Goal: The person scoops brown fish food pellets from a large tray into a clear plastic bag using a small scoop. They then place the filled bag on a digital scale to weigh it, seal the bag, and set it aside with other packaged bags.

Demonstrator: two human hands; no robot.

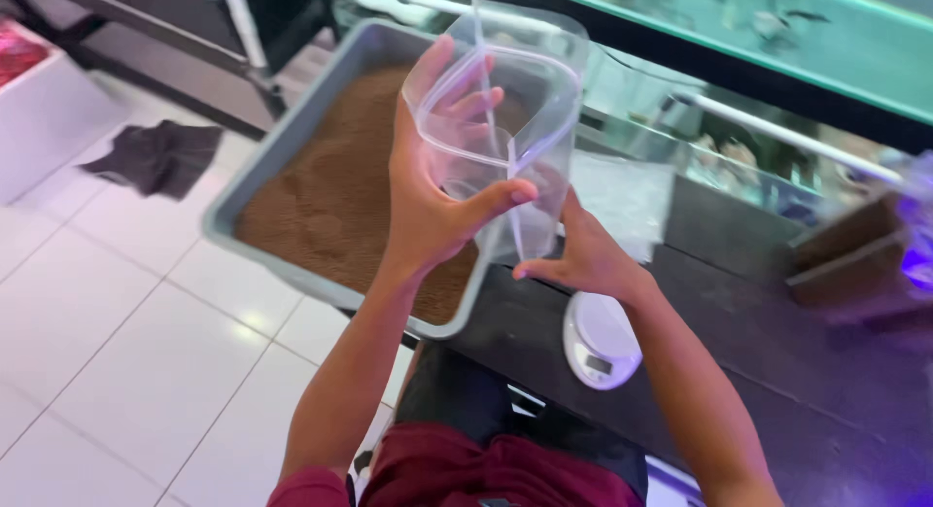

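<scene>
My left hand (432, 201) grips a clear plastic bag (515, 99) by its near side, thumb across the front and fingers inside the open mouth. My right hand (578, 259) pinches the bag's lower corner from beneath. The bag looks empty and is held up over the right end of a grey tray (292, 142) filled with fine brown granules (335, 196).
A small white digital scale (600, 340) lies on the dark table (777, 371) below my right wrist. Glass tanks (739, 147) run along the back. A dark cloth (155, 157) lies on the white tiled floor (117, 351) at left.
</scene>
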